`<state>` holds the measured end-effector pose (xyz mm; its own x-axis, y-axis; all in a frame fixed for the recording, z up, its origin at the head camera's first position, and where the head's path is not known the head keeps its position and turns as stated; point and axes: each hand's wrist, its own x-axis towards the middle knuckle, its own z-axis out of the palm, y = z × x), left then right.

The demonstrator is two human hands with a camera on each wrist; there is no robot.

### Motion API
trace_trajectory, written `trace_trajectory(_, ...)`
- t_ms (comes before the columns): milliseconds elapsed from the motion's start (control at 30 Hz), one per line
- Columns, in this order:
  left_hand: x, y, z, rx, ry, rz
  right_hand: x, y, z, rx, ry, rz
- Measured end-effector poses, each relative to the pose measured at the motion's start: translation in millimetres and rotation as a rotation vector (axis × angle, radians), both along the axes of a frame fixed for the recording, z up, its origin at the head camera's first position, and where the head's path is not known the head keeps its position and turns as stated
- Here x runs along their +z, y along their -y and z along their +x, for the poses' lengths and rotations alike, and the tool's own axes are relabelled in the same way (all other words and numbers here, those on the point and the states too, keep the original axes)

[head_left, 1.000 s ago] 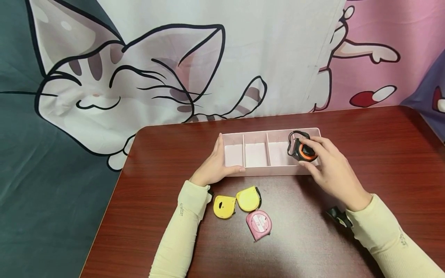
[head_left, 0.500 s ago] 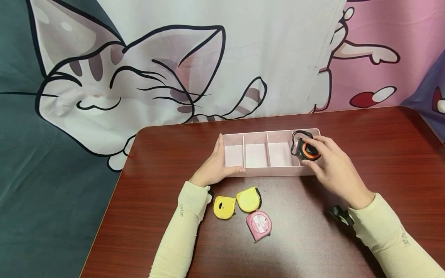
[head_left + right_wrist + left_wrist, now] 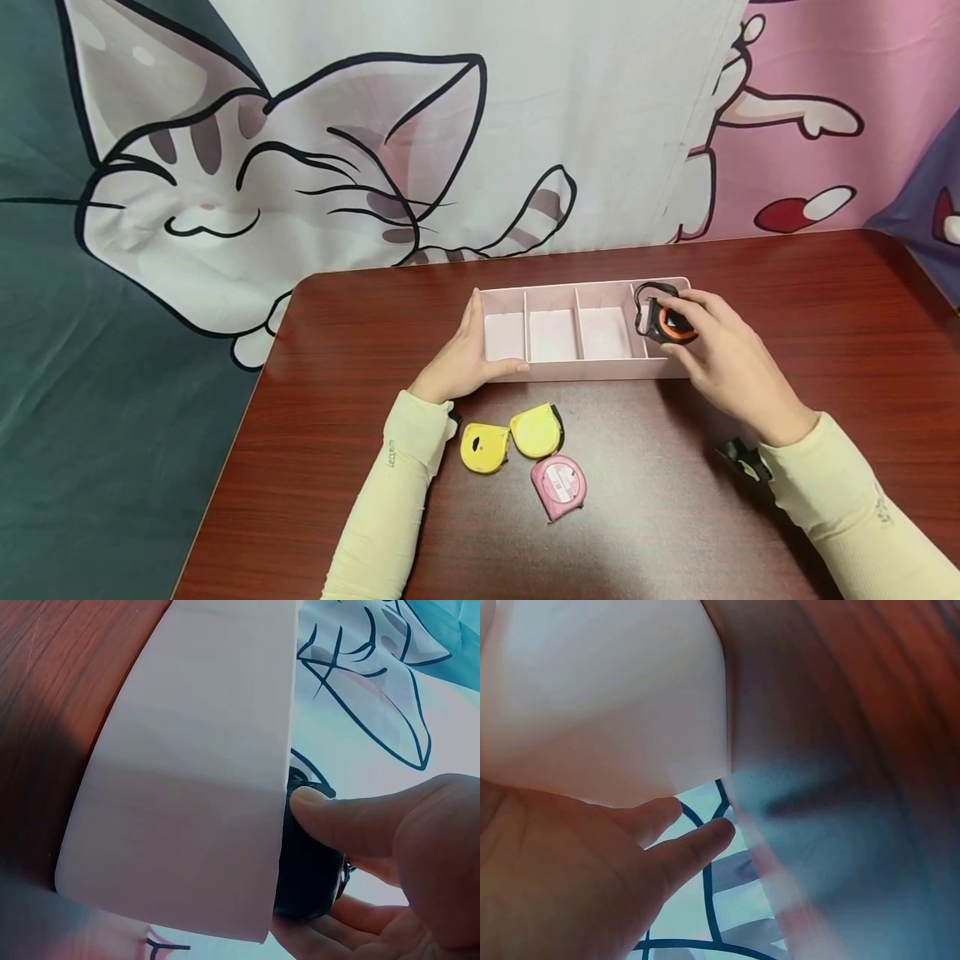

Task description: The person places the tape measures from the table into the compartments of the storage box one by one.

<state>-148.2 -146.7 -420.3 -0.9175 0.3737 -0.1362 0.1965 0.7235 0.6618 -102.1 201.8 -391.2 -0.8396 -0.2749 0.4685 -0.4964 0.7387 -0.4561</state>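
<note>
Thumb and fingers of my right hand (image 3: 738, 371) pinch the black-and-orange tape measure (image 3: 670, 323) over the tray's (image 3: 585, 371) rightmost compartment. Best, I judge: lower it level, strap (image 3: 660, 286) clear of the divider (image 3: 643, 346). My left hand (image 3: 461, 358), fingers straight, braces the left end. Nearer on the counter (image 3: 862, 333): two yellow tapes (image 3: 484, 448), one pink tape (image 3: 559, 486).
</note>
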Motion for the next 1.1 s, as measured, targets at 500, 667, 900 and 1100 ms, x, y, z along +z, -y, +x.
trace_trajectory(500, -2.5, -0.3, -0.4, 0.001, -0.009, 0.006, -3.9, -4.9, -4.4, 0.037, -0.001, 0.027)
trace_trajectory(667, -1.8, -0.5, 0.0, 0.000, -0.004, 0.008, -4.5, -7.9, -8.4, 0.067, -0.007, 0.041)
trace_trajectory(900, -1.4, -0.2, -0.3, 0.000, -0.004, 0.007, -4.1, -9.3, -11.5, 0.092, 0.008, 0.051)
trace_trajectory(1100, -1.4, -0.4, -1.0, -0.001, -0.011, -0.001, -3.1, -10.7, -16.5, 0.109, 0.028, 0.066)
